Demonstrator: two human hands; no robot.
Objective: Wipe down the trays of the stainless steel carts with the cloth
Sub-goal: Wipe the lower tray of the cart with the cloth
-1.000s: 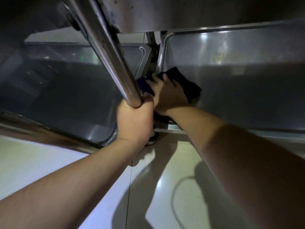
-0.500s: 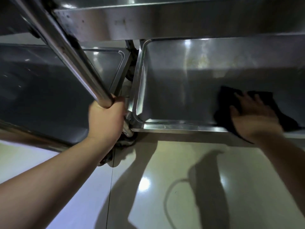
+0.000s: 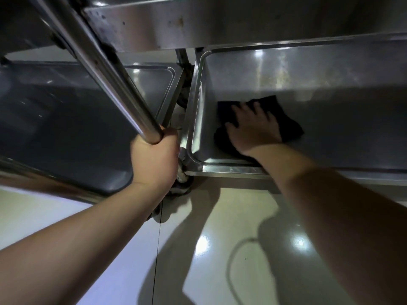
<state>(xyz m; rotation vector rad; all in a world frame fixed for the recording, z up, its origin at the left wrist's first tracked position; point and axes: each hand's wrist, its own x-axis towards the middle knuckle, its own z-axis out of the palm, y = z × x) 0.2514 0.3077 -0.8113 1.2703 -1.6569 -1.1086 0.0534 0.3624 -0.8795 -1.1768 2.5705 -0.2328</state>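
A dark cloth (image 3: 288,126) lies flat on the bottom tray (image 3: 330,84) of the right stainless steel cart, near the tray's left wall. My right hand (image 3: 255,128) presses down on the cloth with spread, straight fingers. My left hand (image 3: 154,159) grips the round steel upright post (image 3: 114,78) at the corner of the cart. A second cart's bottom tray (image 3: 72,119) sits to the left, in shadow.
The underside of an upper steel tray (image 3: 220,23) hangs low over both bottom trays. A caster wheel (image 3: 180,190) sits under my left hand at the carts' corner. Glossy pale floor tiles (image 3: 209,249) stretch along the front.
My right hand slid the cloth back leftward across the right tray, from its right part toward the left wall. My left hand kept its grip on the post.
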